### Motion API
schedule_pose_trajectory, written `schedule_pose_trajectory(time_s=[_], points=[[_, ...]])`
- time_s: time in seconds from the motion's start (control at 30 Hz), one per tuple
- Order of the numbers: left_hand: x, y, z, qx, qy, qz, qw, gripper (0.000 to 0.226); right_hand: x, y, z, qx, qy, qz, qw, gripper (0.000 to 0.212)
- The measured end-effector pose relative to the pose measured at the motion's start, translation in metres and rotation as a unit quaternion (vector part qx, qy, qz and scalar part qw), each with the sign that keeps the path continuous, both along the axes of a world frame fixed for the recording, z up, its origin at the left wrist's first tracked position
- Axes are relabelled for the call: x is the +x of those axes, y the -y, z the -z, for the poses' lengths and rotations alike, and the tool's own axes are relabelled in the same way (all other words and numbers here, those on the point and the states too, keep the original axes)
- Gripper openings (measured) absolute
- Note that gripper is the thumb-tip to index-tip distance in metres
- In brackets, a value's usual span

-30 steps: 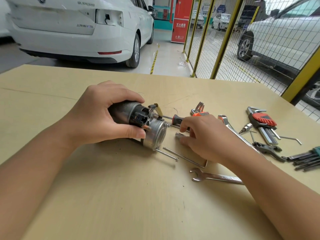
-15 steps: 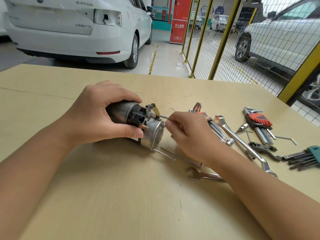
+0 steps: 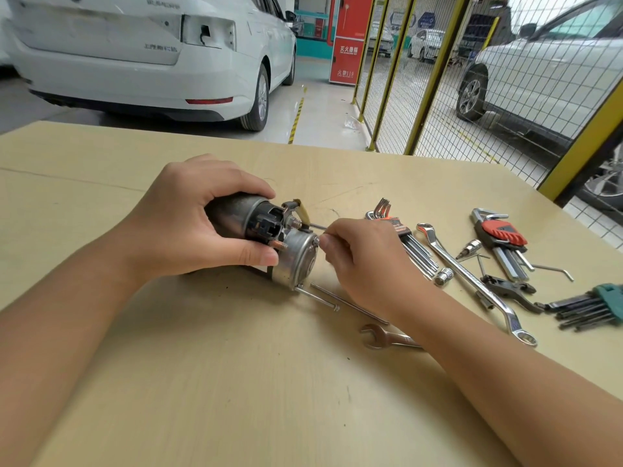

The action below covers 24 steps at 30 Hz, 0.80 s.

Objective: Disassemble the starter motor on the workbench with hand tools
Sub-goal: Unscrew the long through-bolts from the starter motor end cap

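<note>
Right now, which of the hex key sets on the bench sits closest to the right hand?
The orange-holder hex key set, lying just beside the right hand. The red-holder set and the green-holder set lie farther right.

This is a car repair workshop: a white car with its tail lamp removed stands on the concrete floor, yellow-framed mesh fencing divides the bays, and wrenches and hex-key sets lie on the counter.
</note>
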<state>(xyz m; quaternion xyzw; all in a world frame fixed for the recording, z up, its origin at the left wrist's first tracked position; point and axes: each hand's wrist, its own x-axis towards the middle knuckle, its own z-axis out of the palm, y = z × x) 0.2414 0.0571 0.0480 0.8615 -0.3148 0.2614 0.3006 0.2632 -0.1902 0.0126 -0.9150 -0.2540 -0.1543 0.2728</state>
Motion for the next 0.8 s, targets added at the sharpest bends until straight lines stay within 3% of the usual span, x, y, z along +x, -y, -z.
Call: schedule_pose_trajectory(time_s=[0.3,0.5,0.7,0.8], points=[[-0.001,0.000,0.000,-0.003,0.000,0.002,1.000,0.064,0.002,0.002,0.002,-0.014,0.071,-0.037,0.997,0.021],[-0.001,0.000,0.000,-0.004,0.002,0.006,1.000,0.066,0.004,0.006,-0.002,-0.028,0.112,-0.065,0.991,0.007],[0.000,0.000,0.000,-0.006,-0.001,0.009,1.000,0.065,0.008,0.010,-0.002,-0.047,0.060,-0.086,0.993,0.022],[0.001,-0.001,0.001,-0.007,-0.003,0.010,1.000,0.063,0.007,0.008,0.001,-0.033,0.078,-0.070,0.994,0.021]])
